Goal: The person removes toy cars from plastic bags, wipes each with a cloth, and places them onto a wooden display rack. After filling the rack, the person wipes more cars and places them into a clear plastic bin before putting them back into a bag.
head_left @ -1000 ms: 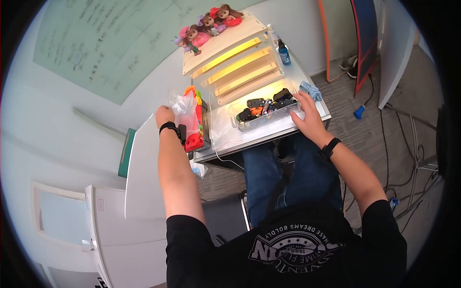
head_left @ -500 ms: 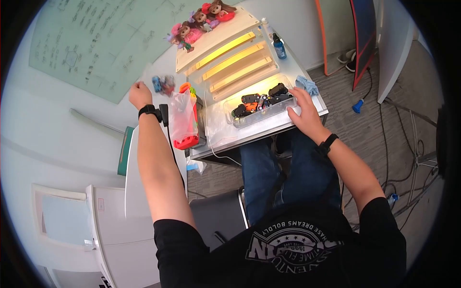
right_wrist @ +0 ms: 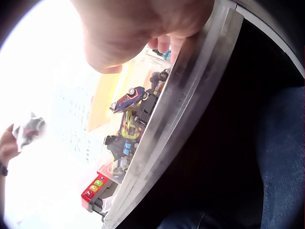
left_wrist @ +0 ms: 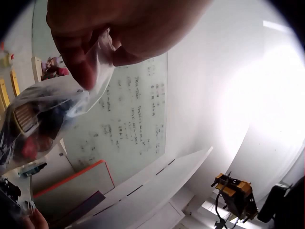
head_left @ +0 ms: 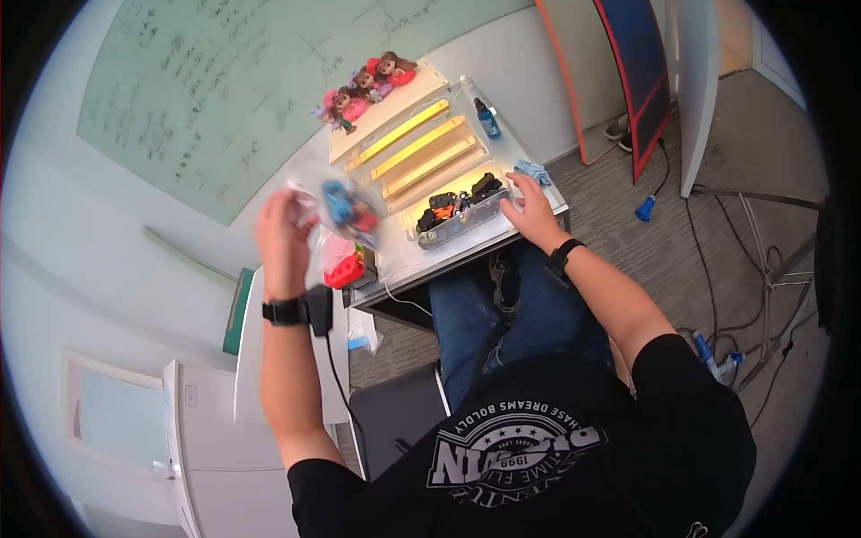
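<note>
My left hand [head_left: 282, 238] pinches the gathered top of a clear plastic bag [head_left: 345, 211], raised at the left of the table. Blue and red toy pieces [left_wrist: 33, 129] show through the plastic, blurred in the head view. Near the table's front edge stands a clear plastic box [head_left: 466, 229] holding several toy cars [head_left: 441, 213], black and orange among them. My right hand [head_left: 534, 215] holds the box's right end, thumb at the near side. In the right wrist view its fingers [right_wrist: 164, 44] curl down by the box, partly hidden by the palm.
A red toy container [head_left: 345, 269], partly under plastic, stands left of the box. Behind is a wooden rack [head_left: 417, 161] with yellow-lit slats and several dolls [head_left: 363, 85] on top. A blue bottle [head_left: 486, 118] and blue cloth [head_left: 532, 172] lie toward the right edge.
My left hand lifted the bag from beside the red container, swung out left, then came back right, closer to the head camera. The right hand has stayed at the box's end.
</note>
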Demonstrator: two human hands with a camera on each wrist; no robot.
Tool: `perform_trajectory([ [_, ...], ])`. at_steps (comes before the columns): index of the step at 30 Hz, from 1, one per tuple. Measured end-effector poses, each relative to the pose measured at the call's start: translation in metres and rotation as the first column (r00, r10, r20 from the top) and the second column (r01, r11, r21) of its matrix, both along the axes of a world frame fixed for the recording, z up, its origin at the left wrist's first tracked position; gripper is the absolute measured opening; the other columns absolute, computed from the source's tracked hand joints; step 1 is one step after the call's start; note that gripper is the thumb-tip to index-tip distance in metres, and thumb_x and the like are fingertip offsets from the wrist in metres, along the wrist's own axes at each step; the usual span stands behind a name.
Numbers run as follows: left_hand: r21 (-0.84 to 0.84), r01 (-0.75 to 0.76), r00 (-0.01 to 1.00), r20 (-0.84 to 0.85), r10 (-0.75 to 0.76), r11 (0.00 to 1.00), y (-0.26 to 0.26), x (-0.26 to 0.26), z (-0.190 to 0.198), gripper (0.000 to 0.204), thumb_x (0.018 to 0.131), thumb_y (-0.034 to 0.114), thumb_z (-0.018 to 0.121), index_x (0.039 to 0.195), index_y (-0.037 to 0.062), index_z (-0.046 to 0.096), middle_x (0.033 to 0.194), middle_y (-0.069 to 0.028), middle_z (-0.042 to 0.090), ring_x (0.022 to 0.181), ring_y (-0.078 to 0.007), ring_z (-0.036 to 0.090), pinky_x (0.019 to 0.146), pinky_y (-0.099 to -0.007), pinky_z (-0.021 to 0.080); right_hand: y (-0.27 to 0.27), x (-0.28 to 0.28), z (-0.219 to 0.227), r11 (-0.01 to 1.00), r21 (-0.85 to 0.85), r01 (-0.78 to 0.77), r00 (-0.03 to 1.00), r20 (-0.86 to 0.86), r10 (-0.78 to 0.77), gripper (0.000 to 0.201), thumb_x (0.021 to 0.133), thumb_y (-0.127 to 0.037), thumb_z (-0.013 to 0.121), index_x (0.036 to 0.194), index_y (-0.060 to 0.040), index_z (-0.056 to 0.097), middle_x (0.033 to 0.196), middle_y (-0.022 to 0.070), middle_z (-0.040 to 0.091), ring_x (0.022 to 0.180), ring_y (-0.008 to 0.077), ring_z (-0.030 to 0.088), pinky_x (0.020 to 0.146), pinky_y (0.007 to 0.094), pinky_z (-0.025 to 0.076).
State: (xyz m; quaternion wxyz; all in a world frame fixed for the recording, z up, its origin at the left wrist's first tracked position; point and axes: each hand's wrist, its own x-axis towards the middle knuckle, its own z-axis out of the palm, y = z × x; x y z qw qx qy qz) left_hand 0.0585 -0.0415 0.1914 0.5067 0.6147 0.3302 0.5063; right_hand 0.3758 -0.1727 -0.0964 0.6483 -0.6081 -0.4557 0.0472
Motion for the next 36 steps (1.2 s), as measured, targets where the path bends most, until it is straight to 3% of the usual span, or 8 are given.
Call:
perform_trajectory([
  [4,-0.270,0.329,0.944,0.062,-0.324,0.905,-0.041,0.018,-0.055,0.012,0.104,0.018,0.061,0.103,0.0073,0.067,0.095,-0.0056,0.071,0.088,-0.0159,0.070,0.070,-0.0317,0.062,0.000,0.004,0.000,0.996,0.080,0.047,0.999,0.021,-0.049,0.048,0.095,-0.022,0.072,0.137,-0.0054,0.058,0.135,0.0167,0.058,0.124,0.0315,0.058,0.099,0.0402,0.053],
  [10,-0.343,0.375,0.927,0.139,-0.348,0.861,-0.059,0.075,-0.132,0.012,0.105,0.020,0.062,0.104,0.0083,0.065,0.099,-0.0028,0.069,0.093,-0.0136,0.067,0.076,-0.0318,0.060,-0.027,-0.025,0.062,0.993,0.077,-0.085,0.978,-0.185,0.098,0.022,0.099,-0.020,0.069,0.114,-0.0036,0.069,0.120,0.0099,0.064,0.107,0.0195,0.063,0.090,0.0338,0.052],
  [18,-0.265,0.373,0.915,0.262,-0.306,0.889,-0.083,0.113,-0.185,0.016,0.108,0.015,0.060,0.115,0.0023,0.066,0.110,-0.0064,0.069,0.103,-0.0152,0.068,0.085,-0.0335,0.062,-0.017,-0.059,0.111,0.929,-0.027,-0.370,0.905,-0.238,0.353,0.025,0.097,-0.024,0.074,0.099,0.0004,0.069,0.088,0.0064,0.072,0.078,0.0110,0.067,0.069,0.0272,0.055],
  [19,-0.275,0.384,0.904,0.307,-0.298,0.882,-0.092,0.113,-0.188,0.015,0.108,0.013,0.059,0.114,0.0012,0.065,0.112,-0.0078,0.070,0.106,-0.0158,0.069,0.088,-0.0343,0.062,-0.012,-0.062,0.109,0.946,-0.011,-0.325,0.943,-0.085,0.323,0.025,0.097,-0.023,0.074,0.100,0.0007,0.068,0.086,0.0064,0.072,0.074,0.0101,0.067,0.060,0.0272,0.055],
  [23,-0.280,0.426,0.863,0.413,-0.292,0.860,-0.112,0.106,-0.212,0.009,0.107,0.008,0.059,0.111,0.0009,0.062,0.110,-0.0081,0.070,0.104,-0.0168,0.070,0.089,-0.0378,0.062,-0.040,-0.077,0.121,0.879,-0.214,-0.426,0.898,-0.220,0.382,0.016,0.100,-0.016,0.066,0.099,0.0001,0.068,0.086,0.0019,0.070,0.077,0.0074,0.065,0.069,0.0259,0.053],
  [28,-0.435,0.585,0.811,0.323,-0.488,0.684,-0.119,0.087,-0.190,0.018,0.106,0.022,0.061,0.108,0.0043,0.061,0.107,-0.0091,0.070,0.098,-0.0160,0.072,0.079,-0.0333,0.062,-0.062,-0.065,0.105,0.867,-0.250,-0.432,0.901,-0.159,0.404,0.015,0.101,-0.013,0.063,0.097,0.0005,0.069,0.085,0.0003,0.070,0.077,0.0062,0.063,0.068,0.0241,0.052],
  [32,-0.465,0.493,0.844,0.051,-0.534,0.735,-0.119,0.089,-0.198,0.031,0.106,0.036,0.062,0.102,0.0047,0.063,0.091,-0.0093,0.071,0.080,-0.0162,0.073,0.067,-0.0272,0.060,-0.077,-0.062,0.088,0.809,-0.251,-0.531,0.840,-0.276,0.466,0.018,0.099,-0.015,0.065,0.094,0.0017,0.071,0.080,0.0013,0.069,0.074,0.0074,0.062,0.067,0.0259,0.051],
  [36,-0.484,0.505,0.828,0.036,-0.560,0.715,-0.115,0.087,-0.205,0.034,0.106,0.038,0.063,0.100,0.0043,0.062,0.085,-0.0089,0.071,0.073,-0.0155,0.072,0.064,-0.0257,0.059,-0.079,-0.060,0.085,0.756,-0.252,-0.604,0.791,-0.306,0.530,0.017,0.098,-0.013,0.064,0.091,0.0001,0.070,0.078,-0.0001,0.067,0.072,0.0063,0.059,0.063,0.0243,0.048],
])
